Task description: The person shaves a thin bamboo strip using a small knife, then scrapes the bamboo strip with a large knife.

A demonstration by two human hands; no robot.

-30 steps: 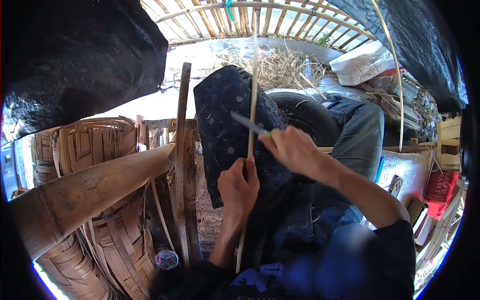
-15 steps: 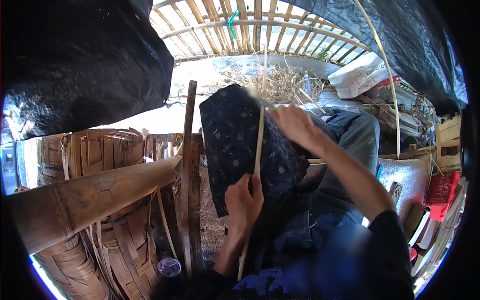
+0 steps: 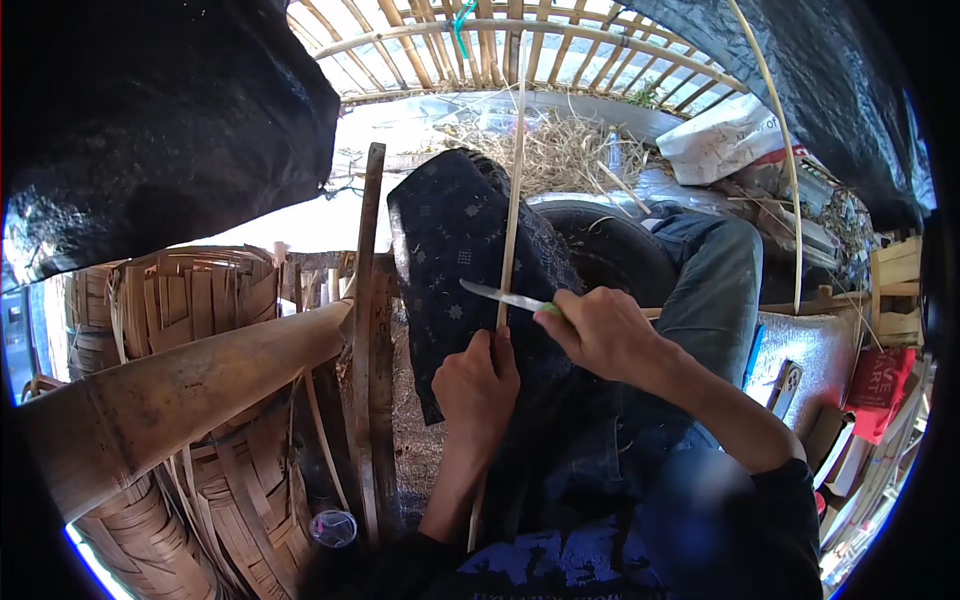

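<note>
A long, thin bamboo strip (image 3: 514,200) stands nearly upright over a dark patterned cloth (image 3: 440,240). My left hand (image 3: 476,385) pinches the strip low down, and its lower end comes out below the wrist. In my right hand (image 3: 610,335) is a knife (image 3: 505,297) with a green handle, mostly covered by the fingers. Its blade points left and crosses the strip just above my left hand. The cloth lies over my leg, beside a black tire (image 3: 610,245).
A thick bamboo pole (image 3: 200,375) and woven baskets (image 3: 190,300) are at the left, near an upright wooden post (image 3: 368,330). Dry shavings (image 3: 570,150) lie beyond the cloth. A red bag (image 3: 880,390) is at the right, and black sheeting (image 3: 170,130) hangs upper left.
Since half a second ago, my right hand has drawn the knife down the strip toward my left hand. My left hand still pinches the strip.
</note>
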